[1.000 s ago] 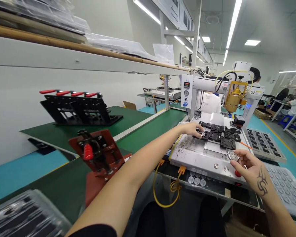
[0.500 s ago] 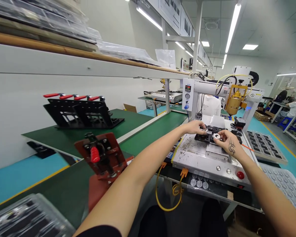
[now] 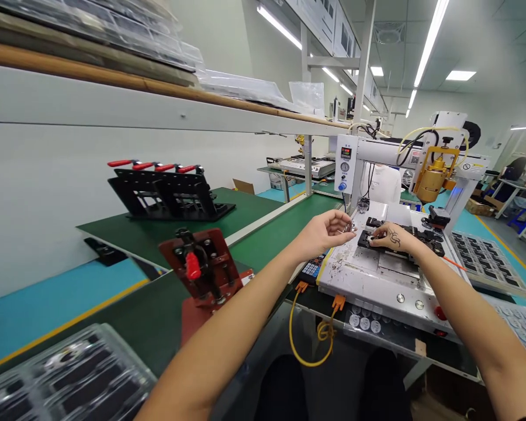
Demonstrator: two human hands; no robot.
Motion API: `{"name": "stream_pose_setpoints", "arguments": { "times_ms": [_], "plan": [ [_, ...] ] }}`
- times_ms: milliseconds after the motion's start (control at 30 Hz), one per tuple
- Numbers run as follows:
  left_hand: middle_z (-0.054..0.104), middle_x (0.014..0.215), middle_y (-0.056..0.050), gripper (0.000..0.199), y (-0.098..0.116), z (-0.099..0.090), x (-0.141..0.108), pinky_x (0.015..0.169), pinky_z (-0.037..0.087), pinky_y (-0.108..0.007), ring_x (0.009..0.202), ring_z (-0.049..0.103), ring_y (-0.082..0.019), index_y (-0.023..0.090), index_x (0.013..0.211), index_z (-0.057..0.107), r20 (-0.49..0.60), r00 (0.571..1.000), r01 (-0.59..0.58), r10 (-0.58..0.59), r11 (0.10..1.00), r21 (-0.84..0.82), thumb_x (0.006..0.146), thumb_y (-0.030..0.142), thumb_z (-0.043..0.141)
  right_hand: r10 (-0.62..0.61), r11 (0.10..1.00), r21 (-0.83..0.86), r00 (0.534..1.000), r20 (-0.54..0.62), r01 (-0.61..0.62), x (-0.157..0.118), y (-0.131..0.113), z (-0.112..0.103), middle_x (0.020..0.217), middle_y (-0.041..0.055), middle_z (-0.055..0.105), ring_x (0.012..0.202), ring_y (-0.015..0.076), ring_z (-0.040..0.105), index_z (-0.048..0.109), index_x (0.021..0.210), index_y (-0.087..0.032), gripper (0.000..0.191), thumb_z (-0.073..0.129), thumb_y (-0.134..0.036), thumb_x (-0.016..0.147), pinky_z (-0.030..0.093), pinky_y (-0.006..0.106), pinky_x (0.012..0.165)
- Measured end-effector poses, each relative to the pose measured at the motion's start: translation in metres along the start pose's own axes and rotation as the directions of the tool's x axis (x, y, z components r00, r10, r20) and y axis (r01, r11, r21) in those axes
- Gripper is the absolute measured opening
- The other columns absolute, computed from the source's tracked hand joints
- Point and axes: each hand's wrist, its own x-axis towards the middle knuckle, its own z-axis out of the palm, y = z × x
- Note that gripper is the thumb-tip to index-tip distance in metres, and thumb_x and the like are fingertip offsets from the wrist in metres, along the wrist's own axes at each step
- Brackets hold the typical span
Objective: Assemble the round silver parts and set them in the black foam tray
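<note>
My left hand (image 3: 328,234) is raised over the left edge of the white machine bed (image 3: 350,275), its fingers curled round a small shiny round part (image 3: 349,227). My right hand (image 3: 388,236) is at the left end of the black fixture (image 3: 403,240), fingertips pinched on a small white ring (image 3: 370,238) that lies at or on the fixture. The fingers partly cover the ring. A gold dispensing head (image 3: 432,182) hangs behind and to the right of my right hand.
A red clamp fixture (image 3: 206,269) stands beside my left forearm. Black fixtures with red handles (image 3: 166,190) sit on the green bench. Trays of parts (image 3: 491,263) lie at the right, another tray (image 3: 74,374) at the lower left. A person's white top (image 3: 382,184) shows behind the machine.
My left hand has drawn back leftward from the fixture with the shiny part. My right hand has moved the white ring to the fixture's left end. The view has shifted slightly.
</note>
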Motion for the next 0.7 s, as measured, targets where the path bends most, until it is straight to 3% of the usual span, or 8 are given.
{"name": "stream_pose_setpoints", "arguments": {
  "times_ms": [167,333,467,533,633,700],
  "plan": [
    [0.079,0.120,-0.012,0.043,-0.002,-0.005,-0.047,0.101,0.062,-0.043,0.108,0.079,-0.024,0.021,0.113,0.060,-0.010,1.000,-0.003,0.002,0.997,-0.083,0.082,0.031,0.088,-0.038,0.997,-0.067,0.999,-0.033,0.035,-0.004,0.001,0.007,0.100,0.0103,0.079,0.096,0.0263,0.071,0.086,0.098,-0.019,0.025,0.072,-0.040,0.098,0.053,0.034,0.087],
    [0.080,0.107,-0.009,0.043,0.001,0.011,-0.064,0.093,0.065,-0.040,0.103,0.082,-0.025,0.022,0.113,0.056,0.010,0.999,0.040,-0.039,0.984,-0.171,0.085,0.030,0.087,-0.022,0.991,-0.136,0.993,-0.117,0.006,-0.004,-0.009,0.010,0.096,0.0143,0.073,0.097,0.0311,0.067,0.086,0.098,-0.018,0.022,0.077,-0.038,0.095,0.051,0.042,0.092],
    [0.076,0.099,-0.005,0.046,0.005,0.028,-0.072,0.086,0.066,-0.037,0.094,0.081,-0.024,0.021,0.115,0.059,-0.004,0.998,0.068,-0.069,0.985,-0.157,0.082,0.032,0.089,-0.017,0.987,-0.156,0.962,-0.274,-0.027,-0.042,-0.014,-0.005,0.111,0.0185,0.069,0.115,0.0346,0.061,0.081,0.120,-0.014,0.033,0.064,-0.037,0.104,0.046,0.047,0.105],
    [0.074,0.100,-0.005,0.046,0.003,0.034,-0.084,0.086,0.066,-0.035,0.090,0.080,-0.021,0.019,0.115,0.061,-0.044,0.993,0.104,-0.112,0.984,-0.141,0.080,0.033,0.090,-0.025,0.988,-0.146,0.906,-0.423,-0.041,-0.088,-0.009,-0.014,0.116,0.0172,0.068,0.116,0.0323,0.060,0.077,0.125,-0.015,0.037,0.055,-0.039,0.108,0.045,0.047,0.106],
    [0.074,0.102,-0.004,0.046,-0.008,0.037,-0.110,0.090,0.065,-0.033,0.090,0.077,-0.018,0.018,0.115,0.065,-0.105,0.979,0.165,-0.175,0.981,-0.100,0.079,0.032,0.090,-0.016,0.990,-0.107,0.698,-0.716,-0.087,-0.178,0.008,-0.014,0.105,0.0101,0.070,0.099,0.0270,0.063,0.077,0.111,-0.019,0.030,0.059,-0.043,0.105,0.049,0.042,0.094],
    [0.075,0.102,-0.005,0.047,-0.020,0.039,-0.126,0.092,0.065,-0.033,0.094,0.076,-0.019,0.018,0.115,0.066,-0.119,0.970,0.201,-0.210,0.976,-0.086,0.078,0.032,0.090,0.092,0.970,-0.061,0.594,-0.799,-0.233,-0.236,0.024,-0.002,0.094,0.0071,0.068,0.087,0.0248,0.061,0.075,0.100,-0.020,0.029,0.062,-0.046,0.103,0.049,0.040,0.085]
  ]
}}
